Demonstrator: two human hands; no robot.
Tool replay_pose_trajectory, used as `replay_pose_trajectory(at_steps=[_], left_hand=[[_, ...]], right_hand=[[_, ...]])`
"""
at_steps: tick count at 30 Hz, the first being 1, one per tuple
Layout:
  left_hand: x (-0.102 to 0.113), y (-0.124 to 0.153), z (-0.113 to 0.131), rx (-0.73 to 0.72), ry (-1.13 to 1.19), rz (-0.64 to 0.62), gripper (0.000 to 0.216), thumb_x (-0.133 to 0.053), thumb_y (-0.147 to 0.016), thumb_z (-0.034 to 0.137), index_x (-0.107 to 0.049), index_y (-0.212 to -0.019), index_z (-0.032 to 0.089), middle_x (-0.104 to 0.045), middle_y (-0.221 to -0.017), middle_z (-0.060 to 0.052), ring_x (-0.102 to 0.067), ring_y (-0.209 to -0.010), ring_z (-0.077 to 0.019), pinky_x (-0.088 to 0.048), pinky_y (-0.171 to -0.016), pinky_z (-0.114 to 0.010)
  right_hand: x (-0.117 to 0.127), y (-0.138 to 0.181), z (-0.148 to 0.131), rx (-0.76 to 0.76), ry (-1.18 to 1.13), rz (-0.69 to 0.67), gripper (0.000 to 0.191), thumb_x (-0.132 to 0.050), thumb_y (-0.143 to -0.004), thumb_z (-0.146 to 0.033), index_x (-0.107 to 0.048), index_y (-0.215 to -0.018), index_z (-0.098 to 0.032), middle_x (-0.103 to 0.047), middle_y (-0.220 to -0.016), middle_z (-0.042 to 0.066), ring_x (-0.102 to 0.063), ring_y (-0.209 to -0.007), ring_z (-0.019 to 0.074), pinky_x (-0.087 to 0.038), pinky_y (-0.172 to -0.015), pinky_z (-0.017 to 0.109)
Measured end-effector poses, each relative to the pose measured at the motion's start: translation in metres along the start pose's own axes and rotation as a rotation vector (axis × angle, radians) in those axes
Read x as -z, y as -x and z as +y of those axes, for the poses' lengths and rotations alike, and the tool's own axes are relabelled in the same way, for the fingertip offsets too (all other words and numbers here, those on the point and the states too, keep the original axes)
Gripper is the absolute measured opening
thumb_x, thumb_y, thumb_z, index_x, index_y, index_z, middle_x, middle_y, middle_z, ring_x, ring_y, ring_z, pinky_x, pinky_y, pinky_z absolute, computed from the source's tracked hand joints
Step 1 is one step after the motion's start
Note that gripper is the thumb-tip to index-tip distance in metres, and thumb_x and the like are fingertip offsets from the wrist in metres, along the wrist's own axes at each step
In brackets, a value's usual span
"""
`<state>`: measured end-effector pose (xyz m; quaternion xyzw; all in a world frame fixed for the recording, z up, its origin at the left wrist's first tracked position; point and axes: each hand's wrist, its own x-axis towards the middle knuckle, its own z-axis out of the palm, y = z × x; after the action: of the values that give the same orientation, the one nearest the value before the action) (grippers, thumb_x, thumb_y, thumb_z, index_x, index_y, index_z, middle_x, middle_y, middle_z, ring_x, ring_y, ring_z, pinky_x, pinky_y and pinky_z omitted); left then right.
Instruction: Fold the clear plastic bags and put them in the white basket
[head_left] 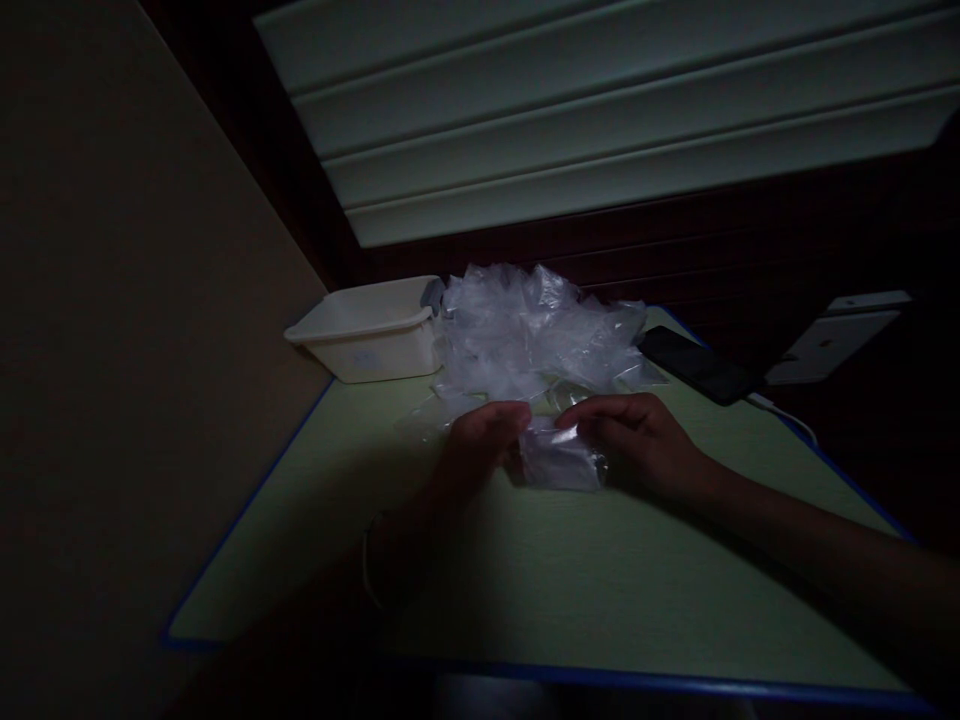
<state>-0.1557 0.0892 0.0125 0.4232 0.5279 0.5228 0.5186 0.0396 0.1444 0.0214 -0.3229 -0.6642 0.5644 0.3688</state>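
A small clear plastic bag point(559, 462) is held between my two hands just above the green table top point(600, 580). My left hand point(480, 445) pinches its left upper edge with closed fingers. My right hand point(637, 440) grips its right upper edge, fingers curled. Right behind the hands lies a heap of clear plastic bags point(532, 335), several of them crumpled together.
A white plastic tub point(367, 335) stands at the table's far left. A dark phone point(697, 365) with a white cable point(784, 415) lies at the far right edge. The table has a blue rim point(660, 682). A beige wall runs along the left; the room is dim.
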Motion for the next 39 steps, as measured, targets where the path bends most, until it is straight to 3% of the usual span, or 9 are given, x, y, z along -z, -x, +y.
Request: replay_pose_trajectory(at_steps=[7,10,13,16,23,27,33,39], left_hand=[[0.000,-0.001,-0.007,-0.007,-0.137,-0.030,0.031,-0.075,-0.070,0.038,-0.074,-0.087,0.013,-0.066,-0.062,-0.002,-0.054,-0.050,-0.0098,-0.042,-0.050,-0.021],[0.001,-0.001,-0.007,-0.056,-0.185,0.025,0.029,-0.073,-0.072,0.038,-0.074,-0.085,0.013,-0.063,-0.058,-0.001,-0.055,-0.052,-0.0110,-0.042,-0.051,-0.021],[0.001,-0.001,-0.007,-0.074,-0.225,0.036,0.027,-0.071,-0.073,0.038,-0.073,-0.085,0.013,-0.065,-0.061,-0.001,-0.056,-0.053,-0.0109,-0.042,-0.052,-0.020],[0.001,0.000,-0.007,-0.078,-0.219,0.022,0.026,-0.071,-0.074,0.036,-0.073,-0.084,0.013,-0.066,-0.064,-0.001,-0.056,-0.054,-0.0105,-0.042,-0.052,-0.020],[-0.001,0.002,-0.002,-0.065,-0.206,-0.001,0.024,-0.071,-0.074,0.033,-0.074,-0.087,0.012,-0.069,-0.068,-0.003,-0.059,-0.058,-0.0118,-0.044,-0.056,-0.021],[-0.001,0.001,-0.002,-0.054,-0.185,0.003,0.027,-0.073,-0.071,0.033,-0.075,-0.090,0.013,-0.072,-0.073,-0.005,-0.061,-0.061,-0.0131,-0.046,-0.058,-0.022],[-0.003,0.001,0.000,-0.038,-0.140,0.049,0.029,-0.077,-0.067,0.033,-0.076,-0.087,0.012,-0.072,-0.071,-0.005,-0.062,-0.060,-0.0132,-0.046,-0.056,-0.022],[-0.003,0.001,0.001,-0.026,-0.074,-0.007,0.033,-0.075,-0.069,0.036,-0.074,-0.090,0.010,-0.067,-0.060,-0.003,-0.055,-0.046,-0.0091,-0.043,-0.046,-0.020]], right_hand=[[0.000,0.003,-0.001,0.064,0.166,-0.038,0.020,-0.059,-0.079,-0.029,-0.076,-0.086,-0.019,-0.069,-0.072,0.003,-0.056,-0.062,0.0160,-0.040,-0.057,0.029],[-0.001,0.003,-0.001,0.071,0.113,-0.031,0.024,-0.063,-0.079,-0.029,-0.072,-0.100,-0.020,-0.067,-0.073,0.002,-0.055,-0.062,0.0153,-0.041,-0.056,0.028],[-0.004,0.001,-0.001,-0.044,-0.017,-0.035,0.039,-0.066,-0.080,-0.033,-0.062,-0.117,-0.021,-0.059,-0.066,-0.002,-0.049,-0.054,0.0122,-0.037,-0.049,0.025],[-0.007,0.000,0.001,-0.128,-0.082,-0.072,0.034,-0.066,-0.080,-0.036,-0.064,-0.109,-0.017,-0.061,-0.070,0.000,-0.051,-0.055,0.0114,-0.038,-0.050,0.024],[-0.007,-0.002,0.007,-0.069,-0.016,-0.075,0.022,-0.065,-0.082,-0.036,-0.073,-0.089,-0.016,-0.064,-0.072,0.001,-0.054,-0.060,0.0126,-0.040,-0.056,0.025],[-0.005,-0.003,0.009,-0.056,0.045,-0.056,0.023,-0.064,-0.083,-0.037,-0.074,-0.087,-0.017,-0.064,-0.069,0.001,-0.053,-0.059,0.0129,-0.040,-0.056,0.026],[-0.007,-0.002,0.006,-0.078,-0.058,-0.055,0.023,-0.066,-0.079,-0.035,-0.074,-0.092,-0.017,-0.067,-0.073,0.003,-0.055,-0.060,0.0137,-0.042,-0.056,0.027],[-0.008,-0.002,0.002,-0.101,-0.179,0.022,0.020,-0.072,-0.072,-0.033,-0.075,-0.084,-0.018,-0.068,-0.071,0.002,-0.054,-0.058,0.0127,-0.042,-0.055,0.027]])
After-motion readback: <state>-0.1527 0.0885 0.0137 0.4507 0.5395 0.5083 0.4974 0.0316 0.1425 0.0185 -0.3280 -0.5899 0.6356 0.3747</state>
